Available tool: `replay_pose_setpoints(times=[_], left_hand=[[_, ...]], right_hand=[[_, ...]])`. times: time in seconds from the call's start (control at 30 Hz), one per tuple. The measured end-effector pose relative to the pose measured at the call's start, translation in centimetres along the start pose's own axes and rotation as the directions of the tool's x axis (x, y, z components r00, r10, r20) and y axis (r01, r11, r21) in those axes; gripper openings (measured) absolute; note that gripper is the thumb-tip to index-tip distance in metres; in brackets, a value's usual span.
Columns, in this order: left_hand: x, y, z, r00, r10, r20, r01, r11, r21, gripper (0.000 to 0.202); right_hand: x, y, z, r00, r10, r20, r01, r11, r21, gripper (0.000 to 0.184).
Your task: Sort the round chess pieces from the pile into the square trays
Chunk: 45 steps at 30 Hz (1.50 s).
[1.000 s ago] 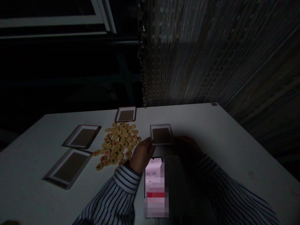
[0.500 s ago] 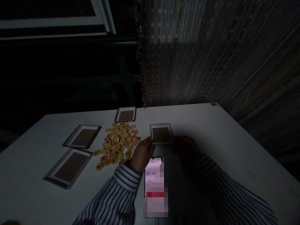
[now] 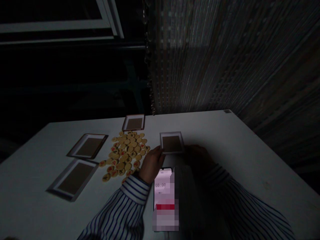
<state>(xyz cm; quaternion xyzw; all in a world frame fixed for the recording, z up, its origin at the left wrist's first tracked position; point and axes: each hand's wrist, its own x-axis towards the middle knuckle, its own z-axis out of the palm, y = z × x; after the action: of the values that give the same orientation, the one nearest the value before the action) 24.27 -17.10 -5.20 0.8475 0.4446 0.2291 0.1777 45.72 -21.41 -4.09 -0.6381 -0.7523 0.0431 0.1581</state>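
Note:
A shallow box (image 3: 172, 143) with pale walls and a brownish bottom lies on the white table in front of me. My left hand (image 3: 152, 163) has its fingers and thumb closed on the near left corner of this box. At the opposite side, my right hand (image 3: 199, 157) reaches the box's right edge, but deep shadow hides its fingers. Left of my left hand spreads a loose pile of round xiangqi pieces (image 3: 126, 150), some marked in red or black and others blank side up. Below the hands lies a phone (image 3: 163, 176) with a lit screen reading 00:00.
Three more shallow trays sit around the pile: one behind it (image 3: 134, 123), one at its left (image 3: 87, 146) and one nearer me (image 3: 73, 178). A bead or string curtain (image 3: 200, 66) hangs beyond the table (image 3: 250, 160). The room is dark.
Both hands stay at the box with no clear movement. The view has shifted very slightly.

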Motion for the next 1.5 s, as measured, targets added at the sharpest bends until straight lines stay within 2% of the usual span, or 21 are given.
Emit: replay_pose_setpoints(times=[0.2,0.67,0.83,0.93,1.03,1.2,1.27,1.5], left_hand=[[-0.1,0.0,0.0,0.999,0.009,-0.034,-0.008,1.0,0.013,0.029],[-0.2,0.2,-0.6,0.999,0.015,-0.038,-0.014,1.0,0.018,0.03],[-0.4,0.2,-1.2,0.995,0.02,-0.098,-0.023,0.999,-0.028,0.031],[-0.9,0.3,-1.9,0.989,0.008,-0.146,-0.016,0.998,-0.053,0.031],[-1.9,0.8,-2.7,0.989,-0.001,-0.145,-0.008,0.998,-0.064,0.032],[-4.4,1.4,-3.5,0.994,-0.044,-0.097,0.036,0.996,-0.076,0.032],[-5.6,1.3,-3.4,0.996,-0.046,-0.078,0.04,0.996,-0.077,0.033],[-9.3,1.0,-2.5,0.997,-0.046,-0.057,0.038,0.991,-0.129,0.032]], right_hand=[[0.0,-0.1,-0.1,1.0,0.004,-0.006,-0.004,1.0,0.004,0.024],[-0.2,-0.1,-0.2,1.0,-0.007,-0.03,0.007,1.0,0.001,0.025],[-0.3,0.7,0.2,0.99,-0.003,-0.138,0.007,1.0,0.03,0.031],[-0.7,1.1,0.6,0.957,0.076,-0.281,-0.044,0.992,0.118,0.03],[-1.2,0.7,0.6,0.931,0.155,-0.331,-0.079,0.97,0.232,0.029],[-2.3,-1.1,0.1,0.975,0.126,-0.185,-0.056,0.937,0.346,0.024],[-2.6,-1.8,0.1,0.982,0.099,-0.161,-0.037,0.936,0.351,0.023],[-2.7,-3.1,0.0,0.988,-0.116,-0.1,0.132,0.978,0.162,0.027]])
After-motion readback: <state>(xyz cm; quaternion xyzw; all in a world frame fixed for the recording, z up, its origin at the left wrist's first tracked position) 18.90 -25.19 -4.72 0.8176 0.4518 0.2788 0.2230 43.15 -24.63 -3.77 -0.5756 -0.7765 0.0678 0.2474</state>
